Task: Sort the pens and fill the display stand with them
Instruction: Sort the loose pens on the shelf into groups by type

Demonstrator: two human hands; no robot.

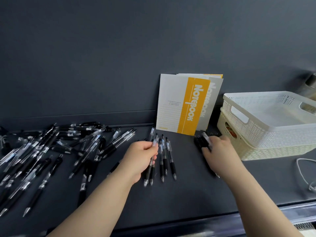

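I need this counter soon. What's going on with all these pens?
A person is sorting pens. The left hand grips a few clear-barrelled pens beside an aligned group; the right hand holds a bundle of black pens near the stacked baskets. An unsorted pile lies to the left. No display stand is in view.

Notebooks [171, 100] lean upright against wall [119, 57]. Two stacked baskets [266, 134] just right of them. White cable [302, 171] on surface [188, 202].

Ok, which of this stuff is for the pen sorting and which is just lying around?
Job: scattered pen pile; clear pens laid in a row; left hand gripping more; right hand gripping black pens.
Lying about: notebooks; stacked baskets; white cable.
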